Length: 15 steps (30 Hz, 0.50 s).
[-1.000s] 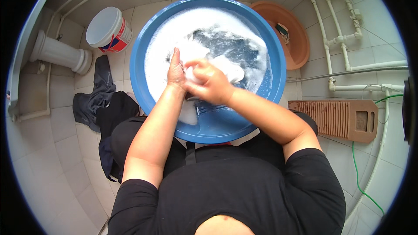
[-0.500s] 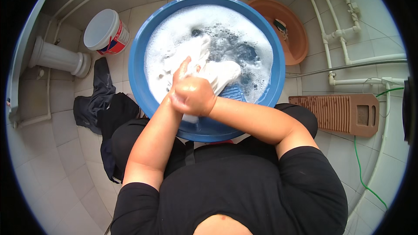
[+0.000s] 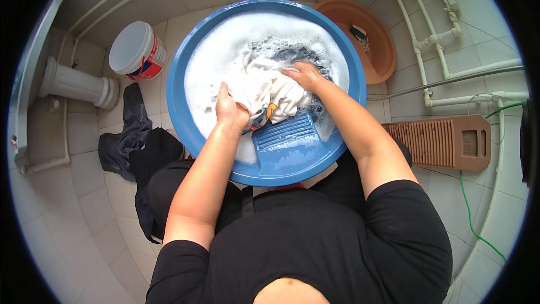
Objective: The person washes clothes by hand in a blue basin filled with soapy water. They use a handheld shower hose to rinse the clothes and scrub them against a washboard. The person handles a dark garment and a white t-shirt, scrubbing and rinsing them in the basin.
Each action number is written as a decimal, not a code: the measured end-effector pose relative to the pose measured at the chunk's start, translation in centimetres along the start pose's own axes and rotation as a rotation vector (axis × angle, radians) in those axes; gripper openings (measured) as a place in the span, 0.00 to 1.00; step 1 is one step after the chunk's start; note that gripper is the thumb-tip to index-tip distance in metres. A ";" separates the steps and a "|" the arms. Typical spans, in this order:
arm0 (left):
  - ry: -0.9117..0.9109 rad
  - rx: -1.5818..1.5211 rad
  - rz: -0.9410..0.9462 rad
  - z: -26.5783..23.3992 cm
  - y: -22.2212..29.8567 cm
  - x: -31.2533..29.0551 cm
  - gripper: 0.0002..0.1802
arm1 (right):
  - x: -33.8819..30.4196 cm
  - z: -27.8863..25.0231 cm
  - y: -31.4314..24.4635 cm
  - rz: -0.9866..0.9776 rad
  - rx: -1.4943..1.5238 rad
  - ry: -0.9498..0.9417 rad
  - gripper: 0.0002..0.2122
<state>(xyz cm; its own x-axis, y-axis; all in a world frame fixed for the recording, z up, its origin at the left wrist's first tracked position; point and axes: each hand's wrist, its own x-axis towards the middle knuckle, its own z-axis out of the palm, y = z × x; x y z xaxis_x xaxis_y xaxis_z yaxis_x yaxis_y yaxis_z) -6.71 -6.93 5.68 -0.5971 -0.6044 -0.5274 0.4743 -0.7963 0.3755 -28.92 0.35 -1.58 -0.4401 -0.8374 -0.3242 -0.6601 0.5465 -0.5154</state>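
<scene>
A wet white cloth garment [image 3: 275, 91], bunched up and showing a patch of coloured print, lies over the suds in a round blue tub [image 3: 179, 84]. My left hand [image 3: 232, 111] grips its left side, thumb pointing up and fingers hidden behind the folds. At the upper right of the bundle my right hand [image 3: 306, 75] is closed on the cloth, its fingertips partly hidden. Just below the garment, the ridged blue washboard [image 3: 287, 138] built into the tub's near side is exposed. White foam [image 3: 216, 56] covers most of the water, with a dark gap near my right hand.
An orange-brown basin [image 3: 385, 62] holding a small brush-like item stands behind the tub at right. A brown washboard [image 3: 433, 142] lies at right near white pipes [image 3: 472, 102]. At left are a white bucket [image 3: 130, 48], a white pedestal [image 3: 79, 83] and dark clothes [image 3: 132, 129].
My hands, clasped together over the cloth before, have moved apart; the right one went up and right. The garment is spread between them, uncovering its coloured print and the tub's washboard.
</scene>
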 end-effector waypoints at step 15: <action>-0.110 0.075 -0.219 -1.9 0.5 0.4 0.27 | -11.4 2.8 -17.2 -0.909 0.339 0.397 0.08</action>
<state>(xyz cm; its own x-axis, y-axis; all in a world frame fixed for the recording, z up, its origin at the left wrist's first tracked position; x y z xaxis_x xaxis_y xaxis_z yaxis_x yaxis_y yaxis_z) -5.49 -7.51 4.24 -0.7494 -0.4128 -0.5177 0.2789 -0.9059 0.3186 -10.83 0.44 8.73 -0.0728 -0.8331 0.5484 -0.6642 -0.3697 -0.6497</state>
